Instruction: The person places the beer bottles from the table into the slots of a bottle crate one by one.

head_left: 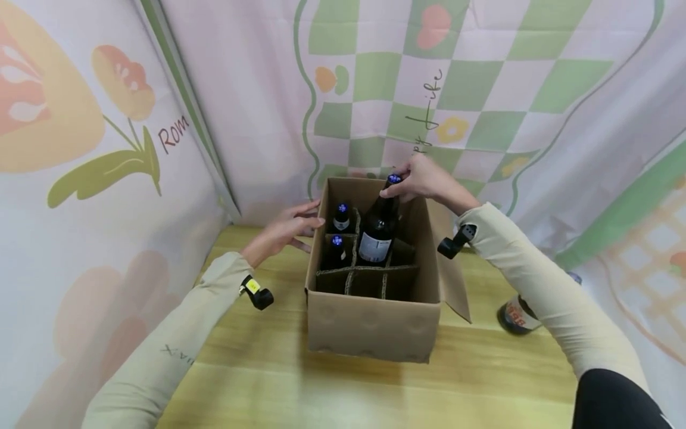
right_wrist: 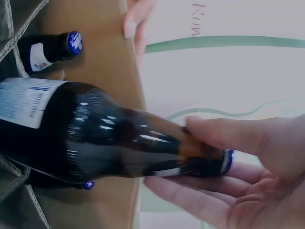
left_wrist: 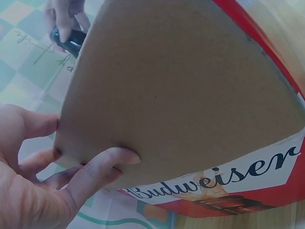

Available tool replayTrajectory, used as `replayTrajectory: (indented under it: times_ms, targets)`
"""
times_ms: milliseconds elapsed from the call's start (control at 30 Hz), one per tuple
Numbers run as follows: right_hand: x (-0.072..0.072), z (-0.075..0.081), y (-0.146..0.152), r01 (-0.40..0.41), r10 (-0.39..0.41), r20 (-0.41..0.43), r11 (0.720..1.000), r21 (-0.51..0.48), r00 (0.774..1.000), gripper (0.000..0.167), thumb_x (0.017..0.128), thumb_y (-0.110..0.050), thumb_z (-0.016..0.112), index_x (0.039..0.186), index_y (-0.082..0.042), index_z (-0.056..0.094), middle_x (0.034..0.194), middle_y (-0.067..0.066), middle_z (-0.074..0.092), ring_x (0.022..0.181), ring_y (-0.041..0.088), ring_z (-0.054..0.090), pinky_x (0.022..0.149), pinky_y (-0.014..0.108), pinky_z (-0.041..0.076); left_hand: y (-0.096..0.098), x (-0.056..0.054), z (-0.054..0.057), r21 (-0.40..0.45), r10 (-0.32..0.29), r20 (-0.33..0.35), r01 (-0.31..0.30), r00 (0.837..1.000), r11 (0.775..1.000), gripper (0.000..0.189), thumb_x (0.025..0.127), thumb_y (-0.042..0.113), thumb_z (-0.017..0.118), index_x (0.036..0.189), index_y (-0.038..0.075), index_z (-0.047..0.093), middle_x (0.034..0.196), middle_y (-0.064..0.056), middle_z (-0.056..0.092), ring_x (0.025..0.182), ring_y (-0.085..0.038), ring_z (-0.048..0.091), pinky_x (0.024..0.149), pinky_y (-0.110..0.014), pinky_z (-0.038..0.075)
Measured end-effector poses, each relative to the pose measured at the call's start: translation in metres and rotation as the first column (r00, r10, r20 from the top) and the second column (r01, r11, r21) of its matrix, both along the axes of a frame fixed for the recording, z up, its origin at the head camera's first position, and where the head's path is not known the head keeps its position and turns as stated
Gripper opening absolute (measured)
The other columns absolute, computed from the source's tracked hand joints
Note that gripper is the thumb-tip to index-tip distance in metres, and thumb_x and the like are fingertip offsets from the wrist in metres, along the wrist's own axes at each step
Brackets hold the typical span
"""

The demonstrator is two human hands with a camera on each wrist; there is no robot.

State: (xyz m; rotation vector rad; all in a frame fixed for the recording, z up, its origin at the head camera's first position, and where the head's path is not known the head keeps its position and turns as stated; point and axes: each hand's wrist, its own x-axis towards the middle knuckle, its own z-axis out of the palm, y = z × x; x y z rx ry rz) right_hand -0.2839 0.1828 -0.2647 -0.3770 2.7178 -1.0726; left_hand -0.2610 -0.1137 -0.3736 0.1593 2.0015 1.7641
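Observation:
A cardboard box point(head_left: 370, 325) with crossed dividers point(head_left: 367, 272) stands on the wooden table. My right hand point(head_left: 420, 182) grips a dark beer bottle point(head_left: 379, 223) by its neck, just below the blue cap. The bottle's lower part is inside a compartment, and its pale label point(right_wrist: 33, 102) shows above the dividers. Two capped bottles, a far one point(head_left: 341, 219) and a nearer one point(head_left: 334, 253), stand in the left compartments. Against the outside of the box's left wall, my left hand point(head_left: 286, 231) rests with its fingers extended; its fingertips point(left_wrist: 126, 155) press the plain cardboard.
A flap point(head_left: 454, 280) hangs out from the box's right side. Farther right on the table point(head_left: 257, 369) is another brown bottle point(head_left: 518, 316), partly hidden by my right sleeve. Printed curtains point(head_left: 370, 131) enclose the back and sides. Red Budweiser print point(left_wrist: 224, 179) covers part of the box.

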Motion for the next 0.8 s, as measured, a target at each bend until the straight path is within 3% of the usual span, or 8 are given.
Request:
replayTrajectory:
  times_ms: [133, 400, 633, 800]
  targets:
    - [-0.003, -0.005, -0.008, -0.103, 0.098, 0.061, 0.990, 0.096, 0.993, 0.022, 0.090, -0.010, 0.083, 0.098, 0.009, 0.075, 0.082, 0.013, 0.075, 0.066, 0.022, 0.075, 0.064, 0.028, 0.065, 0.001, 0.000, -0.001, 0.005, -0.006, 0.011, 0.006, 1.000, 1.000, 0.073, 0.104, 0.018, 0.064, 0.167, 0.028, 0.028, 0.167, -0.017, 0.035, 0.138, -0.046, 0.050, 0.080, -0.040, 0.067]
    - [-0.011, -0.018, -0.018, -0.148, 0.135, 0.084, 0.974, 0.174, 0.987, 0.018, 0.087, -0.007, 0.084, 0.095, 0.006, 0.076, 0.084, 0.015, 0.076, 0.064, 0.020, 0.075, 0.062, 0.027, 0.065, -0.001, 0.003, -0.001, 0.018, 0.022, 0.020, -0.022, 1.000, 1.000, 0.073, 0.104, 0.017, 0.064, 0.167, 0.029, 0.028, 0.164, -0.018, 0.039, 0.138, -0.046, 0.050, 0.077, -0.038, 0.067]
    - [-0.014, -0.047, -0.020, -0.276, 0.247, 0.136, 0.921, 0.276, 0.960, 0.015, 0.085, -0.006, 0.085, 0.094, 0.004, 0.079, 0.090, 0.015, 0.078, 0.075, 0.032, 0.078, 0.065, 0.030, 0.066, 0.003, 0.001, 0.000, 0.022, 0.014, 0.018, -0.015, 1.000, 1.000, 0.073, 0.104, 0.018, 0.065, 0.166, 0.029, 0.029, 0.166, -0.017, 0.038, 0.138, -0.046, 0.050, 0.078, -0.038, 0.067]
    - [-0.014, -0.061, -0.021, -0.333, 0.280, 0.202, 0.888, 0.317, 0.939, 0.015, 0.085, -0.003, 0.084, 0.096, 0.005, 0.079, 0.097, 0.018, 0.078, 0.079, 0.033, 0.078, 0.072, 0.037, 0.068, 0.007, 0.000, -0.002, 0.021, 0.003, 0.017, -0.004, 1.000, 1.000, 0.073, 0.103, 0.019, 0.066, 0.166, 0.029, 0.029, 0.166, -0.017, 0.037, 0.139, -0.046, 0.049, 0.080, -0.039, 0.067]
